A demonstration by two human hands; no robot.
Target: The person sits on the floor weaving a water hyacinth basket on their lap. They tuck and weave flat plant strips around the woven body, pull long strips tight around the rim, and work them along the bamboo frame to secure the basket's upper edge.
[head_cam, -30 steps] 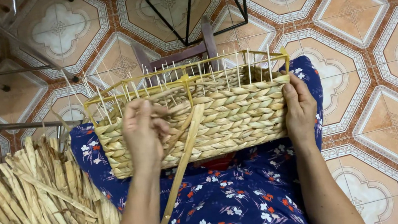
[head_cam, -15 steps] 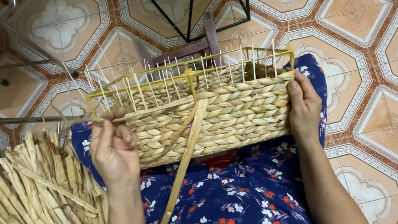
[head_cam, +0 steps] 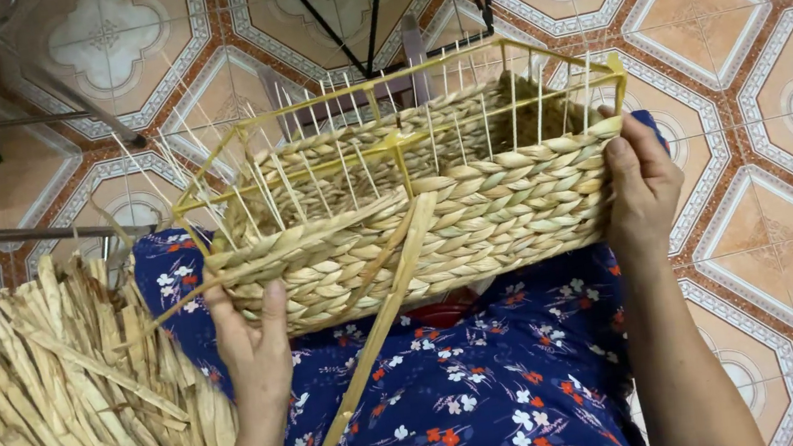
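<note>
A half-woven rectangular basket [head_cam: 435, 208] lies across the person's lap, its long axis running left to right and tilted so that the right end sits higher in the picture than the left. Its open top faces up and away from the person; the woven side wall faces the camera. A yellow wire frame [head_cam: 397, 142] forms the rim, and thin pale upright stakes [head_cam: 343, 119] stand above the finished braided rows.

The left hand [head_cam: 255, 346] grips the lower left corner of the basket, fingers curled up onto the braided wall and pressed against it. The right hand [head_cam: 642, 185] clasps the right end, fingers flat along the wall and the thumb near the rim, closed on the basket. The two hands are well apart, one at each end.

A loose flat strand [head_cam: 381, 341] hangs from the middle of the wall, between the hands, and runs diagonally down toward the person's left, passing just beside the left wrist.

To the left of the left hand, a heap of dried flat straw strips [head_cam: 57, 416] lies fanned out, touching the lap's edge. Under the basket and both forearms is blue cloth with small white and red flowers [head_cam: 479, 404]. Beyond the basket lies a patterned tile floor [head_cam: 749, 59], with black metal legs [head_cam: 371, 14] standing on it.
</note>
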